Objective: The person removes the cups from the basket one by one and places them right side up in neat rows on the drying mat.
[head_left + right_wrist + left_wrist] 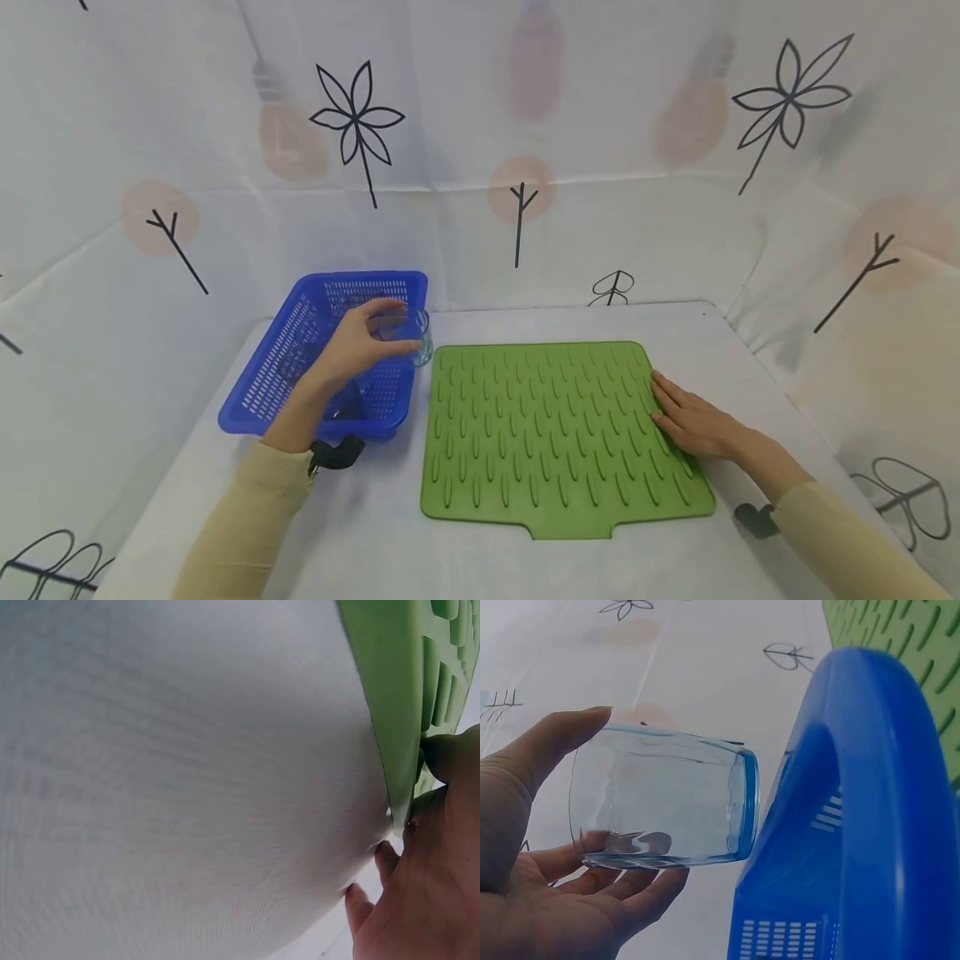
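My left hand [367, 337] holds a clear drinking glass [664, 799] with a bluish rim, thumb on one side and fingers on the other. In the left wrist view the glass lies on its side in the grip, its rim towards the blue basket [877, 780]. From the head view, glass and hand are over the basket's right side. Against the right edge of a green ridged drying mat [536, 433] rests my right hand [697, 421], fingers extended. The right wrist view shows its thumb on the mat's edge and other fingertips at the white cloth.
More clear glassware [300, 362] lies inside the basket, partly hidden by the left arm. The mat lies flat on a white-covered table [390, 533], its tab towards me. A patterned white curtain [465, 125] hangs behind and at both sides.
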Tool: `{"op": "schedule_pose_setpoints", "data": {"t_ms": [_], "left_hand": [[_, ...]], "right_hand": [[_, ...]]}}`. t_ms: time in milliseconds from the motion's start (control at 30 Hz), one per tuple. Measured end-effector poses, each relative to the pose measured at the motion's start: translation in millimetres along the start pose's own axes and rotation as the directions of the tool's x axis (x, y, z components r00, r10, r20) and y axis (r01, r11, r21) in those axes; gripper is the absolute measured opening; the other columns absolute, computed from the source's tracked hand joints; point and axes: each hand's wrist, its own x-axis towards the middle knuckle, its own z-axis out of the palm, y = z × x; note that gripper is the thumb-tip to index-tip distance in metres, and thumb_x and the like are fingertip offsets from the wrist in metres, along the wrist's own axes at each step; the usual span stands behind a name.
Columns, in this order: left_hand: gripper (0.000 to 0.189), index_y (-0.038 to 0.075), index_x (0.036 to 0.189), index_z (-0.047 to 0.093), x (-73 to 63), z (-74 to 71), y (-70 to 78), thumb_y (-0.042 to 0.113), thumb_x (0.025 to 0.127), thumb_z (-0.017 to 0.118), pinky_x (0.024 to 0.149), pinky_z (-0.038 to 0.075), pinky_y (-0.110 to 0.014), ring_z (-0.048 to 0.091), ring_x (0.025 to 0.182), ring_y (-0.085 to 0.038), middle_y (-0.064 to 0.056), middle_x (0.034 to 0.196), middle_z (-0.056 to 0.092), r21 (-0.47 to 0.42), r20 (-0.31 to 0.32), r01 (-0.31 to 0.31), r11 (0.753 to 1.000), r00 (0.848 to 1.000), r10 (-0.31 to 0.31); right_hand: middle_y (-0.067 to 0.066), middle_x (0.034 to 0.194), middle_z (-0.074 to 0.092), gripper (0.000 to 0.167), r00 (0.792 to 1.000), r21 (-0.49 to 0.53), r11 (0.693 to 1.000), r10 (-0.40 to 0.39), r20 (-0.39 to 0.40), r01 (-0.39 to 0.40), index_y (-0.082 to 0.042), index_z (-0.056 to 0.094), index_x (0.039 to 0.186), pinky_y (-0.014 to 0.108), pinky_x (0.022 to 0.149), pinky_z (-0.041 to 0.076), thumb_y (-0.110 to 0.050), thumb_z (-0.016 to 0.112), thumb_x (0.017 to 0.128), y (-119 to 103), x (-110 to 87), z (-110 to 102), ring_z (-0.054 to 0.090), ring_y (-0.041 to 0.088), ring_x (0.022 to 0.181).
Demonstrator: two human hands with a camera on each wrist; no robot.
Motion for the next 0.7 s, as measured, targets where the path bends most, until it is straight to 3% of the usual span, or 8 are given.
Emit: {"op": "schedule_pose_setpoints", "data": {"t_ms": [200,300,367,433,467,533,600,700], "left_hand": [[0.078,0.008,0.15,0.047,7.2,13.4,1.9,0.024,0.084,0.087,0.109,0.045,-0.058,0.05,0.139,-0.031,-0.015,0.148,0.054,-0.015,0.021,-0.005,1.0,1.0,0.006],[0.078,0.007,0.149,0.047,8.6,17.7,3.6,0.023,0.084,0.087,0.106,0.048,-0.056,0.051,0.138,-0.032,-0.016,0.148,0.054,-0.024,0.026,-0.014,1.0,1.0,0.014],[0.078,0.007,0.149,0.048,9.3,20.2,4.4,0.022,0.083,0.087,0.105,0.05,-0.055,0.052,0.137,-0.032,-0.015,0.148,0.053,-0.029,0.028,-0.021,0.999,0.999,0.021],[0.077,0.007,0.148,0.049,10.6,22.6,4.7,0.022,0.083,0.087,0.104,0.051,-0.055,0.052,0.137,-0.031,-0.014,0.148,0.053,-0.028,0.031,-0.032,0.999,0.999,0.033],[0.076,0.008,0.147,0.05,11.3,23.8,4.5,0.022,0.083,0.087,0.104,0.051,-0.055,0.052,0.137,-0.031,-0.013,0.148,0.054,-0.022,0.031,-0.036,0.999,0.999,0.036],[0.074,0.008,0.146,0.051,12.5,26.6,5.5,0.022,0.083,0.087,0.103,0.051,-0.055,0.052,0.137,-0.03,-0.011,0.147,0.054,-0.013,0.03,-0.049,0.999,0.998,0.05],[0.073,0.007,0.146,0.052,14.0,30.1,6.6,0.022,0.084,0.087,0.102,0.052,-0.055,0.053,0.137,-0.029,-0.011,0.147,0.055,-0.002,0.031,-0.066,0.998,0.997,0.066],[0.073,0.007,0.146,0.052,16.0,36.8,9.2,0.021,0.084,0.087,0.101,0.052,-0.054,0.054,0.136,-0.028,-0.01,0.145,0.056,0.0,0.034,-0.086,0.996,0.996,0.086]], "right_hand": [[0.037,0.161,0.015,0.064,0.995,0.013,0.998,0.062,0.081,-0.064,0.019,0.022,0.152,0.065,0.119,0.019,-0.024,0.044,0.11,-8,3.5,-8,0.019,0.056,0.147],[0.037,0.161,0.018,0.064,0.996,0.004,0.999,0.053,0.071,-0.054,0.019,0.023,0.152,0.06,0.122,0.02,-0.024,0.044,0.11,-7,4.6,-8,0.022,0.056,0.146],[0.035,0.162,0.018,0.064,0.997,0.019,0.999,0.046,0.057,-0.047,0.017,0.023,0.153,0.048,0.126,0.014,-0.025,0.044,0.11,-6,3.8,-6,0.022,0.055,0.146],[0.036,0.161,0.019,0.063,0.999,0.011,0.999,0.032,0.041,-0.032,0.017,0.024,0.153,0.048,0.126,0.014,-0.025,0.043,0.11,-3,3.3,-4,0.023,0.055,0.146],[0.036,0.161,0.019,0.063,0.999,0.003,1.0,0.026,0.041,-0.026,0.017,0.023,0.153,0.055,0.124,0.018,-0.025,0.043,0.11,-2,3.4,-4,0.023,0.055,0.146],[0.034,0.163,0.018,0.065,0.998,0.004,0.999,0.04,0.048,-0.04,0.016,0.022,0.154,0.039,0.127,0.009,-0.029,0.041,0.111,3,3.7,-1,0.02,0.053,0.148],[0.034,0.163,0.016,0.065,0.996,-0.014,0.998,0.054,0.073,-0.053,0.016,0.022,0.154,0.051,0.126,0.016,-0.029,0.041,0.111,3,5.2,-3,0.02,0.052,0.149],[0.033,0.164,0.014,0.066,0.99,-0.017,0.996,0.088,0.11,-0.087,0.015,0.02,0.155,0.051,0.126,0.016,-0.03,0.042,0.111,1,6.8,-5,0.018,0.051,0.15]]}}
